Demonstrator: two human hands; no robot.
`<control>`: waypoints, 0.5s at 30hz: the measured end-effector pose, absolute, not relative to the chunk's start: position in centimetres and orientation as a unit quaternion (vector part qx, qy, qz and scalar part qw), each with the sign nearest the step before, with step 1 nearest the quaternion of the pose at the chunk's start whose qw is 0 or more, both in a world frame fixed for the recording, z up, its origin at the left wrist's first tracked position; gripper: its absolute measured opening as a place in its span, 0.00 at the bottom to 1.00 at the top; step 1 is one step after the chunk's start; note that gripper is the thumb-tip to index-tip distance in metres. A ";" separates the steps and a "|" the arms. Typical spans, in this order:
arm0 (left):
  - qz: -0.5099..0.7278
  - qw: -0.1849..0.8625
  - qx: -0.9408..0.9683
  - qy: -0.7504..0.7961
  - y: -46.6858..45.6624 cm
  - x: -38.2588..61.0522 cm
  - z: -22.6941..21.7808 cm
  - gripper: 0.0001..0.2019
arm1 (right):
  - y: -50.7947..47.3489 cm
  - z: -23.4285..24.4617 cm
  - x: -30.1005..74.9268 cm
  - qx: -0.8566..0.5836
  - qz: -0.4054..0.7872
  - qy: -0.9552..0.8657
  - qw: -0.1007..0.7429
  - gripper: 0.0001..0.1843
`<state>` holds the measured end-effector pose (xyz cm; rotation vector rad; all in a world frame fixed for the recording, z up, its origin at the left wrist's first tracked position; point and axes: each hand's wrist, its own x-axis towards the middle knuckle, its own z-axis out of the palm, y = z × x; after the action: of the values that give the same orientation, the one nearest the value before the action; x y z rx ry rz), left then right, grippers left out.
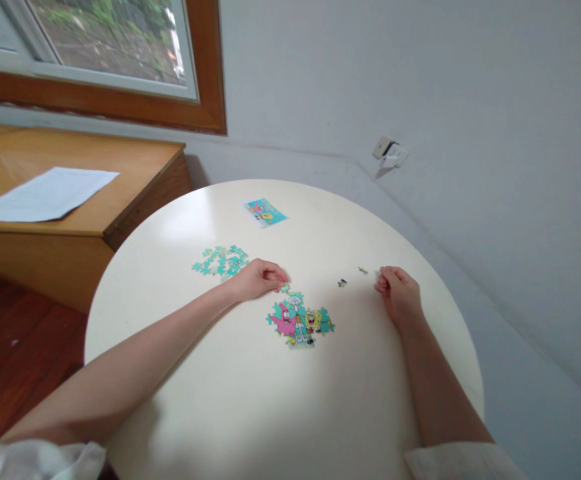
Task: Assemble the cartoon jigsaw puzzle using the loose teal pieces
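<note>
My left hand (260, 279) pinches a small green puzzle piece (284, 288) just above the top edge of the partly joined jigsaw puzzle (300, 323). Pink, white and yellow cartoon figures show on that joined part. Behind the left hand lies a heap of loose teal puzzle pieces (220, 261). Off to the right, my right hand (399, 292) has its fingers closed together, with a pale bit, seemingly a puzzle piece (377, 275), at the fingertips. Two dark-marked loose pieces, one nearer (342, 283) and one farther (363, 270), rest on the table left of it.
A small picture card (265, 212) with the cartoon figures lies toward the far side of the round white table (210, 400). At the left stands a wooden desk (140, 157) with white paper (50, 193) on it. The wall holds a socket with a plug (391, 153).
</note>
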<state>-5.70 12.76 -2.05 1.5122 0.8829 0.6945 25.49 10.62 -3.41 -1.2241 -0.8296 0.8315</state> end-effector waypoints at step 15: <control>0.293 0.496 0.725 0.377 12.2 -5.2 -2.7 0.04 | 10.7 -3.4 25.6 -0.541 0.364 -0.370 0.662 0.16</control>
<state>-5.17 12.19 -2.67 1.7560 0.9138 0.7091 25.59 10.68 -3.43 -1.2227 -0.8364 0.8231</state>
